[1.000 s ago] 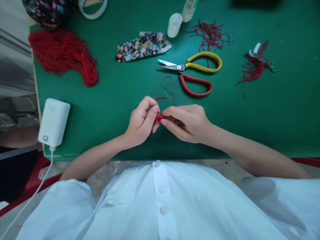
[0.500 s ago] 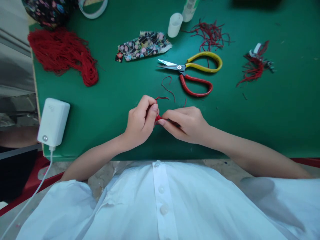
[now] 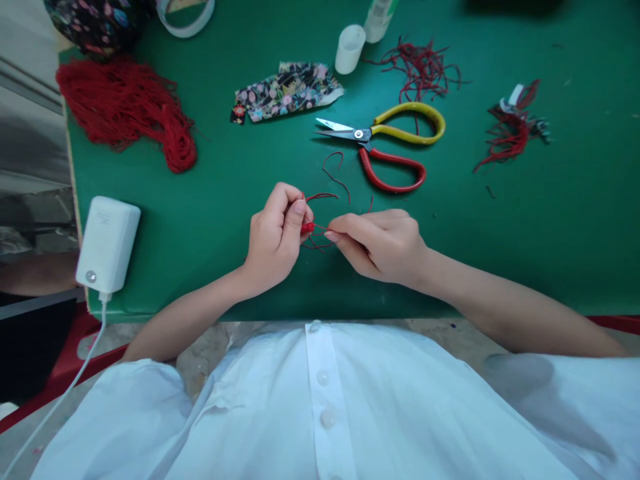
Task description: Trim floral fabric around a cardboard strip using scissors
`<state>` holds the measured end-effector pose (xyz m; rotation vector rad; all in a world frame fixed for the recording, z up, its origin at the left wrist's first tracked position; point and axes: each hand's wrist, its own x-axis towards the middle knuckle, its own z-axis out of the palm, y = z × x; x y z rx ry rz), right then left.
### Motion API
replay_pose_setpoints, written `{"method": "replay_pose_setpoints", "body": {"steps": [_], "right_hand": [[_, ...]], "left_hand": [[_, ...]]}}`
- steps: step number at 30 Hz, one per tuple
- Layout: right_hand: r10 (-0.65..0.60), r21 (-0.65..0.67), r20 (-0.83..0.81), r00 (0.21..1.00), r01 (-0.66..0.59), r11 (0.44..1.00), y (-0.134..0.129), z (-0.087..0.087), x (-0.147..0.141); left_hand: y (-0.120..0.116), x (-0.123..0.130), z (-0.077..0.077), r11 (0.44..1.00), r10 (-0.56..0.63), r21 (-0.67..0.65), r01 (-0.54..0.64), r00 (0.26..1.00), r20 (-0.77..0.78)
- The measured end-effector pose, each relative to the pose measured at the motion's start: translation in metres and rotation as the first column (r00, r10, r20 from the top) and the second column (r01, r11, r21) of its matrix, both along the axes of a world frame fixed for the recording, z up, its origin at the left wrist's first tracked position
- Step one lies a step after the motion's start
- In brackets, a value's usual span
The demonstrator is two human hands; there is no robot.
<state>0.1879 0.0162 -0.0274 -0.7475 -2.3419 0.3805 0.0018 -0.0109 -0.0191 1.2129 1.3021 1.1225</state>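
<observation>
My left hand (image 3: pixel 274 243) had thumb and curled fingers closed on a small red knotted piece (image 3: pixel 307 228), its end just showing, on the near side and to the left of the yellow-and-red-handled scissors (image 3: pixel 365 135). My right hand (image 3: pixel 383 243), on their near side too, pinched a thin red cord (image 3: pixel 321 227) running from that piece between thumb and forefinger. The visible knotting looked compact, but the job seemed unfinished: loose cord ends (image 3: pixel 316 247) trailed untrimmed. How much knotting my left fingers covered, I could not tell. A curl of cord (image 3: pixel 338 181) lay near the scissors' blades, a tangle of dark red offcuts (image 3: pixel 423 70) beyond their yellow handle, and a hank of red yarn (image 3: pixel 123 107) well to their left.
</observation>
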Motion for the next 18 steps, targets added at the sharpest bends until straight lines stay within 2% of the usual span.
{"method": "replay_pose_setpoints", "body": {"steps": [5,18], "right_hand": [[0.076,0.139,0.004,0.997,-0.075,0.987,0.001,-0.002,-0.001],[0.175,0.256,-0.007,0.985,-0.167,0.952,0.006,-0.007,-0.003]], "left_hand": [[0.001,0.0,-0.001,1.0,-0.002,-0.006,0.002,0.999,0.046],[0.006,0.001,-0.011,0.996,-0.04,-0.079,0.051,0.989,0.141]]}}
